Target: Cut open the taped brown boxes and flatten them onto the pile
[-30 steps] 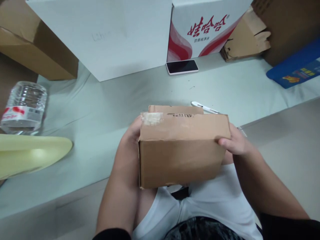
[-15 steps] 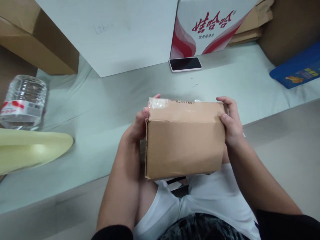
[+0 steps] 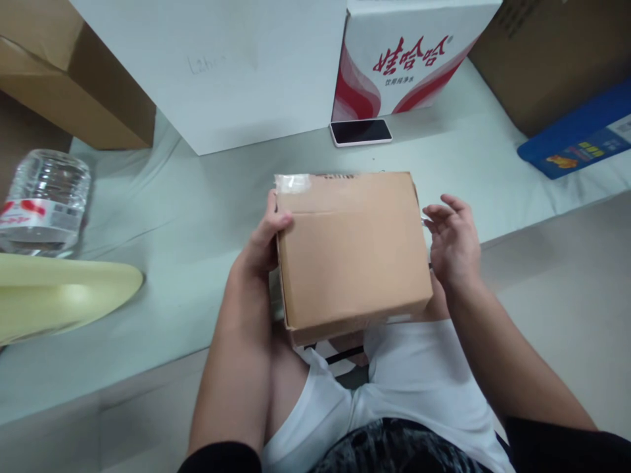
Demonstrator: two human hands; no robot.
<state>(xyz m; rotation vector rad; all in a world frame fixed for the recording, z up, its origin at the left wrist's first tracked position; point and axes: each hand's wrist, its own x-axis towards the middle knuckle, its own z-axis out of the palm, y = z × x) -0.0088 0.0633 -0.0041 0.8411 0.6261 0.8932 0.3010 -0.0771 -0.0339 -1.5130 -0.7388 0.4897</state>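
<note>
A small brown cardboard box (image 3: 352,253) with a strip of clear tape at its far left corner is held over my lap at the near edge of the table. My left hand (image 3: 261,243) grips its left side, thumb on top. Just off the box's right side, my right hand (image 3: 453,240) hovers with fingers spread, holding nothing.
The table wears a pale green cloth (image 3: 197,197). On it lie a phone (image 3: 361,131), a large white box (image 3: 221,66), a red-and-white printed carton (image 3: 409,52), brown cartons (image 3: 73,72) and a blue package (image 3: 576,141). At left are a water bottle (image 3: 44,200) and a pale yellow object (image 3: 64,295).
The box has tipped so a broad face shows on top and has moved a little away from me. My right hand has let go of its right side and opened.
</note>
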